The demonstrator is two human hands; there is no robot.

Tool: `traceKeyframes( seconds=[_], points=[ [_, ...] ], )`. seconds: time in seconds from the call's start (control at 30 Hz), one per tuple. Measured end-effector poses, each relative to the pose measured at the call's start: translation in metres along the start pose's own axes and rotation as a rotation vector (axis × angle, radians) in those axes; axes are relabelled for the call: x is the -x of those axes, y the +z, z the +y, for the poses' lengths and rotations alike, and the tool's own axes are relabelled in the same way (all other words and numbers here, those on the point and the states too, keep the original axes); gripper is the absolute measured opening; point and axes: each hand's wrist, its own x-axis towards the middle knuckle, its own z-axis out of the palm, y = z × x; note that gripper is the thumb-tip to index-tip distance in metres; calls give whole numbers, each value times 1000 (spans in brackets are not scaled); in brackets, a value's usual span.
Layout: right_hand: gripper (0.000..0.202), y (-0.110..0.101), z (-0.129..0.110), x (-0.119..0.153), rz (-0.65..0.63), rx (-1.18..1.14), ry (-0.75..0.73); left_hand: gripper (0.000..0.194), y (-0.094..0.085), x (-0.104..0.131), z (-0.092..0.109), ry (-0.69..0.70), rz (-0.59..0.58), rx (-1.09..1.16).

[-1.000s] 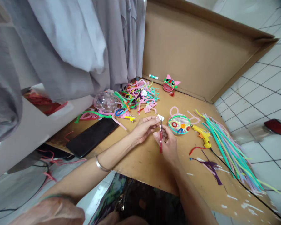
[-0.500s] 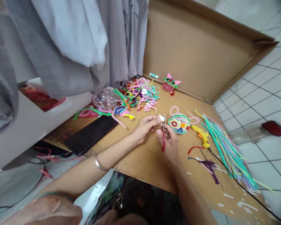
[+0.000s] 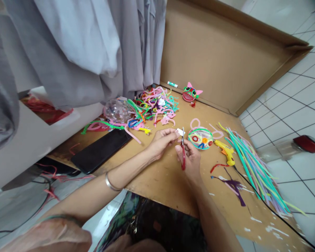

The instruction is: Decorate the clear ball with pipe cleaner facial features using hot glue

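Note:
Pinched in my left hand (image 3: 161,141) is a small white piece of paper (image 3: 180,132). My right hand (image 3: 190,157) is wrapped round a pair of red-handled scissors (image 3: 183,155), its blades pointing up beside the paper. Whether the blades touch the paper I cannot make out. Just beyond my right hand lies a clear round craft face (image 3: 201,138) with a green rim, red rings, an orange spot and pink pipe-cleaner loops. The tip of a yellow glue gun (image 3: 227,152) lies close to its right side.
A bundle of pipe cleaners (image 3: 257,171) lies at the right, with the glue gun's black cord (image 3: 262,199) across it. Pipe-cleaner scraps (image 3: 157,105) pile up at the back left, near a clear ball (image 3: 118,110). A black phone (image 3: 101,150) lies left; a finished-looking pink-eared figure (image 3: 191,93) stands behind.
The scissors have shifted very slightly against the paper's right edge. Both hands stay in nearly the same place, and the things on the table have not moved.

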Motion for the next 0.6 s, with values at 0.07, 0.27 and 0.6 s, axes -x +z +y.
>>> traceKeyframes(
  seconds=[0.07, 0.27, 0.6],
  points=[
    [38, 0, 0, 0, -3, -6, -2, 18, 0, 0, 0, -1, 10, -5],
    [37, -2, 2, 0, -29, -30, 4, 16, -1, -1, 1, 9, 15, -19],
    [37, -1, -1, 0, -48, -19, 22, 15, -4, -1, 3, 51, 3, -40]
  ],
)
